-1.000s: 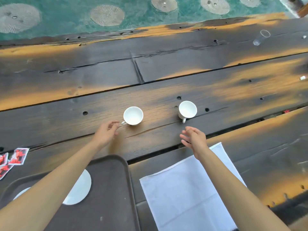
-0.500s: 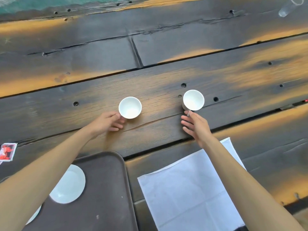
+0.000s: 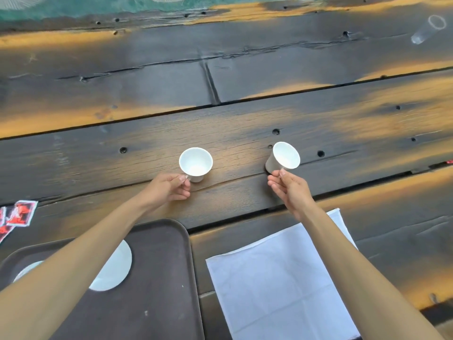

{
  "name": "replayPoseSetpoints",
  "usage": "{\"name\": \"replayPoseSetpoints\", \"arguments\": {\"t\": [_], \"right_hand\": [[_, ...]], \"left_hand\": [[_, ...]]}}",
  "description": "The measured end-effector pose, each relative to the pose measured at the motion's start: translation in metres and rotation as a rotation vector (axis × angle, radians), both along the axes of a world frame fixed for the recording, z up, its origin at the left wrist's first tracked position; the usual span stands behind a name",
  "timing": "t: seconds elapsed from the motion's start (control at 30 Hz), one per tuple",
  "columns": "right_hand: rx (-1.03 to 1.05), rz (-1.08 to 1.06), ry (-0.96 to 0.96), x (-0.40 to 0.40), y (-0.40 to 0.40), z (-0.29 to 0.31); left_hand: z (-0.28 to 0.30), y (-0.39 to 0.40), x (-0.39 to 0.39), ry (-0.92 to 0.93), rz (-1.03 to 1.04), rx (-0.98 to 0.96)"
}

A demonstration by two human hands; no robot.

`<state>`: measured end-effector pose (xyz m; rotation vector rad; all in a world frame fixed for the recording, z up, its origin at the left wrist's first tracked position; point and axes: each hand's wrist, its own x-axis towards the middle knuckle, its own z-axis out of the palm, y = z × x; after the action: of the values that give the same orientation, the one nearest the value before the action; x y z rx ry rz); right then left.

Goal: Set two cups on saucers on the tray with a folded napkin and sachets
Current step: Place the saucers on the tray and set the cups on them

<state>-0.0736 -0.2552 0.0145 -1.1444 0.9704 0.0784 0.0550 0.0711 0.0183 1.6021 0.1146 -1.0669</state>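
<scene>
White cups [image 3: 195,163], brown tray [image 3: 159,278], red-patterned sachets [image 3: 20,213].

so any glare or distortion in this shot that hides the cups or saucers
Head view: wide-angle bend curves the table planks; warm orange light patches streak the wood. Both cups, left cup and right cup, read bright but sharp. The left arm covers parts of both saucers on the tray.

It looks like an outdoor café or terrace. The tabletop [image 3: 245,123] is made of heavy weathered planks with bolt holes and cracks, and green ground [image 3: 73,8] shows beyond its far edge. A serving tray [image 3: 159,278], white cups [image 3: 195,161] and sachets [image 3: 20,213] suggest drinks service.
</scene>
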Motion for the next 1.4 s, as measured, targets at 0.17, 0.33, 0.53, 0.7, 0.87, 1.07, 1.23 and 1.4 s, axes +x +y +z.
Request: {"name": "replayPoseSetpoints", "arguments": {"t": [0.17,0.33,0.53,0.7,0.87,1.07,1.23,1.4], "right_hand": [[0.045,0.036,-0.019,-0.014,0.03,0.016],[0.064,0.108,-0.02,-0.024,0.068,0.033],[0.032,0.251,-0.036,-0.034,0.12,0.057],[0.029,0.357,-0.065,-0.044,0.167,0.066],[-0.004,0.482,-0.075,-0.055,0.218,0.07],[-0.031,0.619,-0.053,-0.068,0.284,0.068],[-0.034,0.686,-0.017,-0.077,0.338,0.058],[-0.013,0.694,0.01,-0.079,0.38,0.045]], "left_hand": [[0.021,0.03,-0.025,0.002,0.143,-0.03],[0.043,0.073,-0.059,-0.029,0.237,-0.05],[0.056,0.137,-0.108,-0.058,0.352,-0.016],[0.059,0.197,-0.144,-0.072,0.46,-0.013],[0.057,0.25,-0.173,-0.087,0.542,0.022],[0.052,0.3,-0.199,-0.107,0.596,0.101],[0.043,0.333,-0.215,-0.091,0.595,0.13],[0.03,0.354,-0.223,-0.066,0.593,0.164]]}}
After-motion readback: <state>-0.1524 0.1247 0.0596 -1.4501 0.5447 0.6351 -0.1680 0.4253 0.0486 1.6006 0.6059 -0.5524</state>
